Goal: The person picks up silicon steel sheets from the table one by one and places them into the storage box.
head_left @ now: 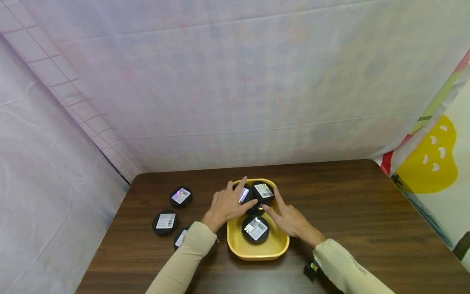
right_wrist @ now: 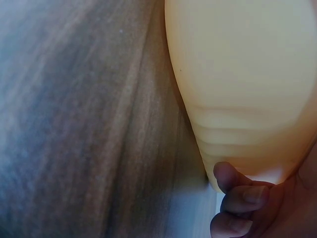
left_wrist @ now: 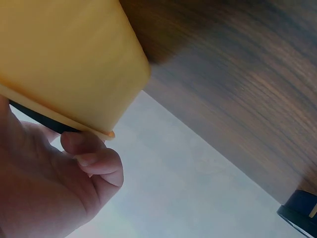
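Observation:
In the head view a yellow basin (head_left: 240,251) holds several flat round black containers with pale labels. My left hand (head_left: 228,204) spans the back-left container (head_left: 245,194), its thumb and forefinger at opposite edges. Around the back-right container (head_left: 263,191) my right hand (head_left: 291,220) has its thumb and forefinger. Between the thumbs, another black container (head_left: 256,210) is mostly hidden. The front container (head_left: 255,230) lies flat, label up, untouched. Both wrist views show the other fingers (left_wrist: 101,161) curled outside the basin wall (right_wrist: 242,74).
Left of the basin, black containers lie on the brown table (head_left: 360,212): one at the back (head_left: 181,197), one further left (head_left: 165,223), and one partly under the left sleeve (head_left: 180,239). A small black object (head_left: 311,268) with a yellow-green patch sits by the right sleeve.

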`<state>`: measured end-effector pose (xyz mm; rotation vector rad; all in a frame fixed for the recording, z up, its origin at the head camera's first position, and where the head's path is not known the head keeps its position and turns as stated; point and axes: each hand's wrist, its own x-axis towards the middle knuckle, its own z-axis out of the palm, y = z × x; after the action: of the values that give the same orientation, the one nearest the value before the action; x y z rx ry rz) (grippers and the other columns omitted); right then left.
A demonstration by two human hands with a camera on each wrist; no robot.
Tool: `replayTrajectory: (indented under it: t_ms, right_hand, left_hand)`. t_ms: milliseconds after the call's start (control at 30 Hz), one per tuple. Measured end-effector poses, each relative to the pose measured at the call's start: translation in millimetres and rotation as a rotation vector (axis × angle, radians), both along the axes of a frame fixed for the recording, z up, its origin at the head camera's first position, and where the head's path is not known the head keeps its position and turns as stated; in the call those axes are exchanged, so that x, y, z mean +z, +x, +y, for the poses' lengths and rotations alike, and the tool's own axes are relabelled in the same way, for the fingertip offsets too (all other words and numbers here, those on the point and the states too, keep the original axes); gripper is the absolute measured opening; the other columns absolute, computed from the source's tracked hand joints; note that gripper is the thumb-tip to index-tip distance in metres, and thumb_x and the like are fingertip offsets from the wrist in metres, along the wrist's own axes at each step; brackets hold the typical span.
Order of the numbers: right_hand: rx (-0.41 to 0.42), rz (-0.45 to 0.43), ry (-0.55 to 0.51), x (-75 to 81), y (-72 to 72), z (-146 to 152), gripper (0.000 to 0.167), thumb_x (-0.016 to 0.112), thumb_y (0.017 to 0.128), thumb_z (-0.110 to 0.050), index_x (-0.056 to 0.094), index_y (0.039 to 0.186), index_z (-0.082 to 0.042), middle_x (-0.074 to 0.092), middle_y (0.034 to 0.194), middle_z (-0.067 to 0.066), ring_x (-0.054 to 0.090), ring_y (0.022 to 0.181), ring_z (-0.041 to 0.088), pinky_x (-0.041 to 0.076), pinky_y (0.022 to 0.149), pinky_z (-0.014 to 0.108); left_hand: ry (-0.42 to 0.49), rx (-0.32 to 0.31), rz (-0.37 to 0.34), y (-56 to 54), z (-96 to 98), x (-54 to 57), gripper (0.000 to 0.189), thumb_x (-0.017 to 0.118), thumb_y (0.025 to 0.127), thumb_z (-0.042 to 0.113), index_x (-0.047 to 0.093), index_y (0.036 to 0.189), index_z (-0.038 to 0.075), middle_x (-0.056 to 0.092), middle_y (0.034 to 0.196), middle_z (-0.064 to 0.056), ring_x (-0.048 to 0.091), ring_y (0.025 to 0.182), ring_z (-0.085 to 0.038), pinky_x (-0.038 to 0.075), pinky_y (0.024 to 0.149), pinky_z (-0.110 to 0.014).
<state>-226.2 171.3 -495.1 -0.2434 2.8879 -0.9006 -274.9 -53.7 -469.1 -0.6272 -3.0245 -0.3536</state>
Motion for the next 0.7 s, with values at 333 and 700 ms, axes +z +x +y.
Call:
replayTrajectory:
  t_ms: [333, 700]
  right_hand:
    - [0.000, 0.000, 0.001, -0.4, -0.2, 0.2, 0.088, 0.032, 0.099, -0.067, -0.001, 0.160, -0.014, 0.058, 0.127, 0.036, 0.063, 0.105, 0.045, 0.048, 0.087, 0.057]
    - [0.000, 0.002, 0.003, -1.6, -1.0, 0.4, 0.087, 0.032, 0.099, -0.066, -0.001, 0.160, -0.013, 0.058, 0.126, 0.037, 0.063, 0.104, 0.045, 0.048, 0.086, 0.057]
  left_hand:
    - [-0.010, -0.003, 0.008, 0.0, -0.5, -2.4, 0.093, 0.034, 0.086, 0.084, 0.014, 0.160, 0.031, 0.049, 0.134, -0.018, 0.064, 0.083, -0.026, 0.052, 0.068, -0.038]
    - [-0.033, -0.027, 0.022, 2.8, -2.6, -3.6, 0.095, 0.037, 0.086, 0.083, 0.017, 0.160, 0.028, 0.049, 0.137, -0.019, 0.064, 0.079, -0.025, 0.051, 0.063, -0.035]
